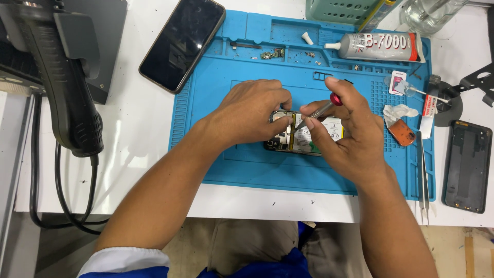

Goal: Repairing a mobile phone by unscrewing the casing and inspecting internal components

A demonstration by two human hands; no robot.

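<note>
An opened phone (303, 138) with its back off lies in the middle of a blue work mat (216, 87), circuit board and battery showing. My left hand (254, 110) presses on the phone's left end, fingers curled over it. My right hand (342, 131) holds a small screwdriver (321, 109) with a red cap, its tip pointing down-left onto the board near the left fingertips. Both hands cover much of the phone.
A black phone (182, 44) lies screen-up at the mat's upper left. A glue tube (383, 46), small parts (272, 53), tweezers (423, 177) and an orange pick (402, 133) sit on the mat. A dark back cover (467, 166) lies far right. A black heat gun (62, 77) hangs left.
</note>
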